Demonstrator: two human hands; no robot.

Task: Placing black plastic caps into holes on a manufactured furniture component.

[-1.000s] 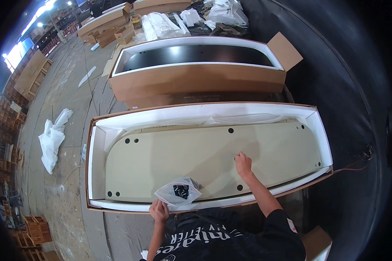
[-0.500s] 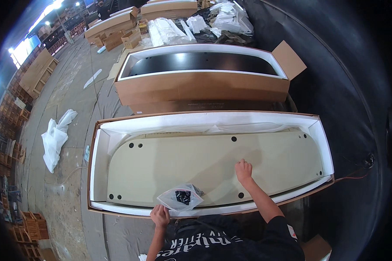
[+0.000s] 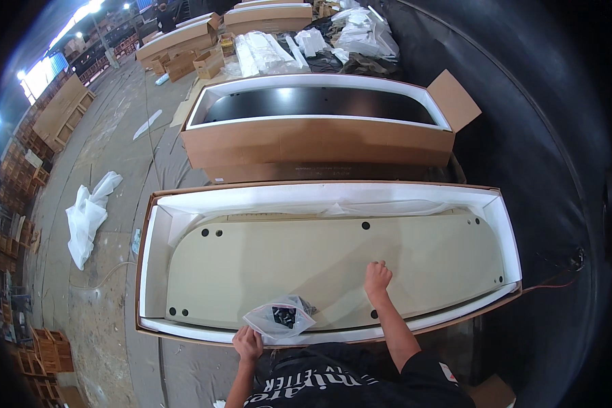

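A long beige panel with rounded ends and black round inserts along its edges lies in an open carton. White foam lines the carton around it. On the panel's near edge rests a clear plastic bag, its mouth open, with small dark hardware inside. My left hand is closed on the bag's rim at its left corner. Over the panel, right of the bag, my right hand is closed; whatever its fingers hold, if anything, is hidden.
Beyond stands a second open carton with a black panel in foam and a raised flap. White plastic sheeting lies on the floor at left. Wooden crates line the left side; a black sheet hangs at right.
My right hand has moved slightly nearer over the panel, and its forearm has swung a little left. The left hand still grips the bag. The whole view has shifted slightly.
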